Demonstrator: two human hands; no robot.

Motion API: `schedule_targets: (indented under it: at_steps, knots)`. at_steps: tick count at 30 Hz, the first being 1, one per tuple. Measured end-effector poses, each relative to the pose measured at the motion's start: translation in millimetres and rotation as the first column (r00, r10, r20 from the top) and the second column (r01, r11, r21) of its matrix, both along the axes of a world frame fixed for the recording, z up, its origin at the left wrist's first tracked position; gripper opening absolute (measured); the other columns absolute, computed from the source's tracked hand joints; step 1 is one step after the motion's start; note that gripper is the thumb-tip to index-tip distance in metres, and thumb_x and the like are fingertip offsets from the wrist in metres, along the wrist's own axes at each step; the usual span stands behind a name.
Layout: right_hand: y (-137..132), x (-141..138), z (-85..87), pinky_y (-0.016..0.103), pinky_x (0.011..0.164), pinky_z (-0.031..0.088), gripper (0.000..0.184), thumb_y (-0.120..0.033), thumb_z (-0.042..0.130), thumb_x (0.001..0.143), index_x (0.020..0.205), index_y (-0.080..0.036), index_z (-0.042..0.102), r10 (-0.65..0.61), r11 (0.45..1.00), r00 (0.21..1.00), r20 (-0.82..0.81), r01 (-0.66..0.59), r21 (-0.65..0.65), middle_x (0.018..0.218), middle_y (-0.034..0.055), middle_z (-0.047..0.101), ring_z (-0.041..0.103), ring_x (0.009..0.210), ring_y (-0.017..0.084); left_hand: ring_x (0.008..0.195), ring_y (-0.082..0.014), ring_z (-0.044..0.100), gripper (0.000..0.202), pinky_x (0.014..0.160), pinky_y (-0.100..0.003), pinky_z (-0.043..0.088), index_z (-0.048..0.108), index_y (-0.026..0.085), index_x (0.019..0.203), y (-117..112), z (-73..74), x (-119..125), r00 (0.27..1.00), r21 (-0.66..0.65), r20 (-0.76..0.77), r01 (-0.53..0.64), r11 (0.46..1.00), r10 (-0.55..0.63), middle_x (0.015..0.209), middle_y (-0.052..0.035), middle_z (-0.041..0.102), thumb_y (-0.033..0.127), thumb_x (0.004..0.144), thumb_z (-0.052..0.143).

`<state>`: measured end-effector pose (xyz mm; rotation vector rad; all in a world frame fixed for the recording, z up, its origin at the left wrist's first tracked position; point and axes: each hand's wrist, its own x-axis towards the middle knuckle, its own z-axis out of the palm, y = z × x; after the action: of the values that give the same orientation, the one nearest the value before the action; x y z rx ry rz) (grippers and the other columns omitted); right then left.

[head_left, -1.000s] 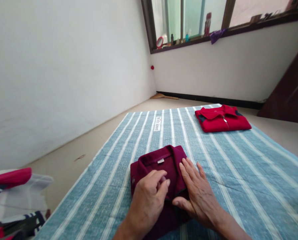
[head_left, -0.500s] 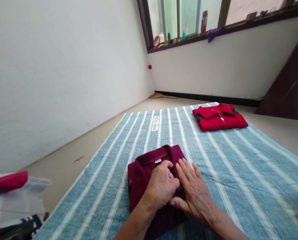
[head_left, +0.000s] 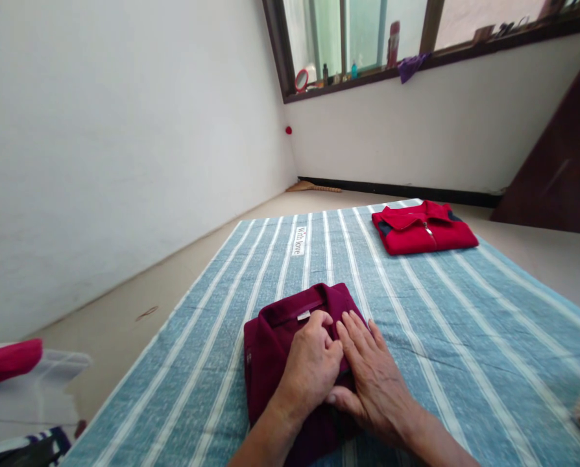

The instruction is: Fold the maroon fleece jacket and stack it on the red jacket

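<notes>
A folded maroon collared shirt lies on the blue-and-white striped sheet, close in front of me. My left hand rests on the shirt near its collar, fingers curled and pressing into the fabric. My right hand lies flat beside it on the shirt's right part, fingers stretched out and together, thumb tucked against the shirt's edge. A folded bright red shirt with a zip sits at the sheet's far right.
A pile of red, white and dark clothes lies on the floor at the left. White walls stand left and ahead, with a window sill holding bottles and a cloth. A dark wooden panel leans at right.
My left hand has slid forward up the maroon shirt toward the collar and curled tighter. My right hand stayed flat beside it. The view has shifted slightly.
</notes>
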<state>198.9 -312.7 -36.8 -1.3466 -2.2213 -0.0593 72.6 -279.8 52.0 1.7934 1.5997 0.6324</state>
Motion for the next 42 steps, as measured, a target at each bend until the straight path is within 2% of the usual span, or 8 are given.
schedule_targets:
  at_steps: [10,15,18,22,26,32,36,42]
  knots:
    - [-0.5,0.4,3.1,0.059,0.106,0.027,0.079,-0.058,0.049,0.084,0.139,-0.004,0.033,-0.001,0.998,0.999,-0.044,0.003,0.055,0.144,0.0221,0.033,0.02,0.137,0.034,0.052,-0.0132,0.054,0.02,0.054,-0.023,0.036,0.053,0.017,0.089,1.7,-1.4,2.6,0.989,0.024,-0.137,-0.044,0.999,0.047,0.055,0.0044,0.054,0.007,0.073,0.047]
    - [-2.1,-1.4,4.3,0.059,0.106,0.027,0.076,-0.056,0.05,0.084,0.139,-0.006,0.034,0.015,0.998,0.996,-0.091,-0.01,0.058,0.142,0.0208,0.037,0.025,0.136,0.034,0.057,-0.0142,0.059,0.05,0.056,-0.023,0.04,0.05,0.015,0.117,2.9,5.3,-2.9,0.999,-0.064,-0.019,0.038,0.997,-0.039,0.061,0.0037,0.061,0.012,0.067,0.057]
    - [-2.6,0.8,6.5,0.058,0.106,0.029,0.074,-0.055,0.051,0.084,0.139,-0.008,0.034,0.03,0.999,0.986,-0.165,-0.025,0.032,0.142,0.02,0.037,0.027,0.135,0.034,0.053,-0.0128,0.056,0.057,0.053,-0.021,0.039,0.05,0.012,0.119,7.1,5.2,-4.4,0.997,-0.098,0.055,0.05,0.994,-0.045,0.058,0.0048,0.059,0.008,0.062,0.057]
    - [-0.4,12.3,14.2,0.047,0.105,0.037,0.053,-0.031,0.05,0.084,0.134,-0.013,0.041,0.099,0.993,0.929,-0.357,-0.115,-0.023,0.142,0.0157,0.038,0.033,0.133,0.027,0.046,-0.0095,0.049,0.049,0.045,-0.018,0.034,0.053,0.012,0.11,10.2,0.3,-5.8,0.98,-0.142,0.198,0.02,0.99,0.009,0.054,0.0063,0.054,0.005,0.061,0.056]
    - [5.6,21.2,16.2,0.042,0.104,0.04,0.057,-0.01,0.043,0.072,0.129,-0.017,0.046,0.148,0.984,0.882,-0.448,-0.177,-0.023,0.14,0.0117,0.042,0.038,0.13,0.023,0.042,-0.0067,0.043,0.048,0.041,-0.016,0.029,0.051,0.012,0.109,8.4,-1.2,-7.6,0.943,-0.201,0.327,0.009,0.98,0.058,0.053,0.0075,0.052,0.005,0.062,0.056]
    - [18.1,15.4,14.4,0.044,0.093,0.048,0.045,-0.006,0.04,0.072,0.113,-0.015,0.058,0.085,0.972,0.935,-0.343,-0.002,0.235,0.118,0.0137,0.06,0.053,0.114,0.024,0.041,-0.0053,0.042,0.045,0.04,-0.015,0.028,0.051,0.012,0.106,7.3,1.7,-8.4,0.917,-0.224,0.394,0.034,0.974,0.059,0.052,0.0082,0.051,0.008,0.061,0.059]
    - [23.7,13.7,23.0,0.043,0.09,0.049,0.031,-0.007,0.042,0.082,0.105,-0.014,0.061,0.151,0.933,0.966,-0.208,-0.07,0.353,0.108,0.0128,0.064,0.055,0.109,0.025,0.041,-0.0062,0.044,0.047,0.042,-0.016,0.033,0.05,0.011,0.109,6.8,3.2,-9.7,0.917,-0.226,0.395,0.047,0.973,0.048,0.052,0.0088,0.05,0.012,0.063,0.06]
    - [26.8,15.4,24.9,0.038,0.085,0.049,0.024,-0.01,0.04,0.09,0.105,-0.014,0.059,0.208,0.921,0.964,-0.166,-0.135,0.366,0.101,0.0104,0.065,0.058,0.099,0.021,0.041,-0.0073,0.047,0.049,0.044,-0.018,0.036,0.046,0.009,0.116,6.3,7.1,-11.1,0.926,-0.237,0.378,0.081,0.968,0.015,0.054,0.0086,0.051,0.017,0.069,0.059]
